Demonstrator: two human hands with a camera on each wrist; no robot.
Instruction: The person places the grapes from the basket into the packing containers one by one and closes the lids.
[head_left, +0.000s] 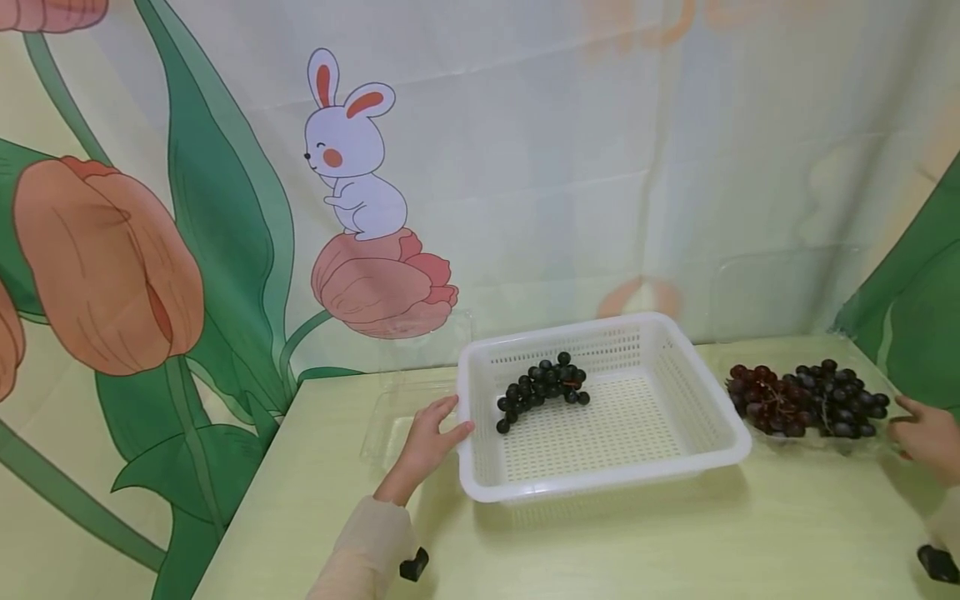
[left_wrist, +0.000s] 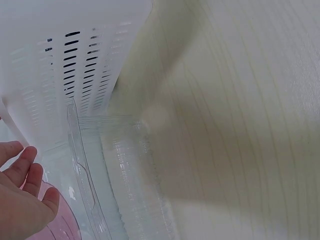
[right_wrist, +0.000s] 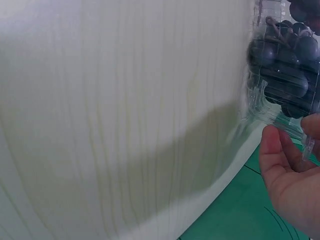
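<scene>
A white plastic basket (head_left: pixel 600 486) with slotted walls stands mid-table, one bunch of black grapes (head_left: pixel 542 387) lying inside on its left. At the basket's left rim is my left hand (head_left: pixel 429 442), thumb and forefinger spread, fingertips touching the rim. Far right, a clear plastic container (head_left: pixel 832 444) holds red grapes (head_left: pixel 768 402) and more black grapes (head_left: pixel 840 398). My right hand (head_left: pixel 930 437) pinches this container's right edge; in the right wrist view, the thumb and fingers (right_wrist: pixel 272 140) lie on either side of the edge.
A clear plastic container with a raised lid (head_left: pixel 390 425) sits left of the basket, partly behind my left hand. Behind the pale table (head_left: pixel 600 550) hangs a curtain (head_left: pixel 540 167) printed with tulips and a rabbit. The right container stands close to the table's right edge.
</scene>
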